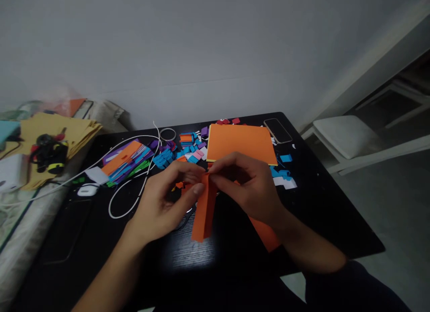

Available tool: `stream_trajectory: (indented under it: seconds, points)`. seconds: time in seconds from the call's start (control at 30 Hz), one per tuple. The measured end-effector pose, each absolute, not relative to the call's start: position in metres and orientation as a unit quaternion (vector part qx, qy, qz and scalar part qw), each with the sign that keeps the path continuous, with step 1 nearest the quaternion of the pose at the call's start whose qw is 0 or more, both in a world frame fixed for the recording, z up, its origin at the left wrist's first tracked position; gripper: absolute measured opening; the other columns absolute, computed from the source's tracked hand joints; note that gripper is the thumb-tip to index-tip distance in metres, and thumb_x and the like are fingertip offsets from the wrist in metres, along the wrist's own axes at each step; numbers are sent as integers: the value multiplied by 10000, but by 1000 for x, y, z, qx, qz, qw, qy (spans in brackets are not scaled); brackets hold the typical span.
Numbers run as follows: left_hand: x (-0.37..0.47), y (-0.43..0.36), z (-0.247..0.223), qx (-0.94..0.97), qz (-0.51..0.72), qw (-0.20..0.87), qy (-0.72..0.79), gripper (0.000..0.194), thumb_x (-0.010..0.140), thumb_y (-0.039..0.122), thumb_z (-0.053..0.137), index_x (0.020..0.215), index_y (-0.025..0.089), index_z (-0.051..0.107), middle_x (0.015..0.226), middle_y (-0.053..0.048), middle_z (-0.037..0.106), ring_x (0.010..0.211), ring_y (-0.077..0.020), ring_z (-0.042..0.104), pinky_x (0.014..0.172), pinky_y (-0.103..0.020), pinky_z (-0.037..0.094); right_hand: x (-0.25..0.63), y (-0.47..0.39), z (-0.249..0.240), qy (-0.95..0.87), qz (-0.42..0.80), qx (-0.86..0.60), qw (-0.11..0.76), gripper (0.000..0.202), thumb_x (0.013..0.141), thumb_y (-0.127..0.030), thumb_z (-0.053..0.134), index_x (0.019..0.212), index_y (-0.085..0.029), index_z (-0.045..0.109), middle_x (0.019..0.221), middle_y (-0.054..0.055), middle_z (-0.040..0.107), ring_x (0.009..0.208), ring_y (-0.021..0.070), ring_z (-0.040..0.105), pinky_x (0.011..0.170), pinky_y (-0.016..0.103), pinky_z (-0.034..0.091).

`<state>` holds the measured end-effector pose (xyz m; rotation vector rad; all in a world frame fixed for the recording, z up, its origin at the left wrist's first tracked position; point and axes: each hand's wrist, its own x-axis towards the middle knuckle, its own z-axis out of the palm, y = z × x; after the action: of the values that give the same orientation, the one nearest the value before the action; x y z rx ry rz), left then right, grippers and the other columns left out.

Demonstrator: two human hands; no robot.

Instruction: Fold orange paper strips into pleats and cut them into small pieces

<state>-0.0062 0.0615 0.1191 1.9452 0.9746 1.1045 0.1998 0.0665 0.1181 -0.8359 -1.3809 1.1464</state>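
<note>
Between my two hands hangs a strip of orange paper [204,213], creased lengthwise, its lower end above the black table. My left hand [166,200] pinches its left side near the top, thumb in front. The thumb and fingertips of my right hand [247,182] close on the strip's top end. Under my right forearm lies another orange paper piece [264,233], partly hidden. Just beyond my hands is a stack of orange sheets [242,142] with a yellow edge showing.
On the black table [322,213] lie small blue paper pieces [164,159], a bundle of coloured strips [126,162], a white cable [116,215], a white earbud case [88,190] and a phone [278,130]. Yellow envelopes [79,128] are at left; a white stool [342,135] stands at right.
</note>
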Motion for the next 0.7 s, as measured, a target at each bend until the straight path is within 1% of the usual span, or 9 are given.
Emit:
stream_trajectory:
  seconds: [0.1,0.23,0.3,0.37,0.47,0.57,0.7]
  points:
    - [-3,61,121,730,436,370,375,221,987,175,715,1195,248,692,1003,-11,753,880,-139,722,805,-244,602,199,67,118,-584,477,-351,555,107,895,-124,782,927,-226,777,882,-13,771,793,122,756,719,236,640]
    - [-1,60,123,705,454,390,380,129,1012,182,683,1125,246,688,943,11,729,798,-111,703,736,-215,592,198,67,115,-603,449,-338,566,169,920,-113,763,1020,-247,781,981,-7,788,892,129,769,786,248,647]
    - [-1,60,123,708,464,371,382,98,1016,178,679,1087,244,689,928,16,718,780,-103,689,716,-207,581,198,67,114,-620,432,-334,563,187,934,-114,752,1049,-254,797,1002,-1,799,903,135,769,784,261,643]
    - [-2,59,122,728,467,329,379,106,1012,159,680,1077,241,699,938,12,730,807,-105,690,735,-211,574,199,67,113,-633,414,-339,560,190,935,-109,748,1040,-255,811,974,0,803,877,141,763,760,272,633]
    - [-2,58,122,757,457,273,380,134,1011,136,669,1088,235,717,954,4,755,844,-110,700,763,-223,565,199,66,113,-643,389,-346,561,209,925,-92,758,1036,-259,819,973,-3,814,889,147,764,767,285,623]
    - [-2,56,122,755,457,250,397,143,1004,136,680,1097,235,726,949,13,768,814,-102,703,751,-224,562,199,66,113,-651,368,-349,564,219,929,-78,755,1024,-263,823,978,-6,819,891,145,761,782,291,620]
    - [-1,56,121,749,464,245,405,162,993,137,705,1107,247,740,944,30,783,798,-91,711,742,-211,560,199,66,115,-652,366,-351,563,218,931,-73,753,1015,-260,826,976,-4,820,882,144,758,776,288,619]
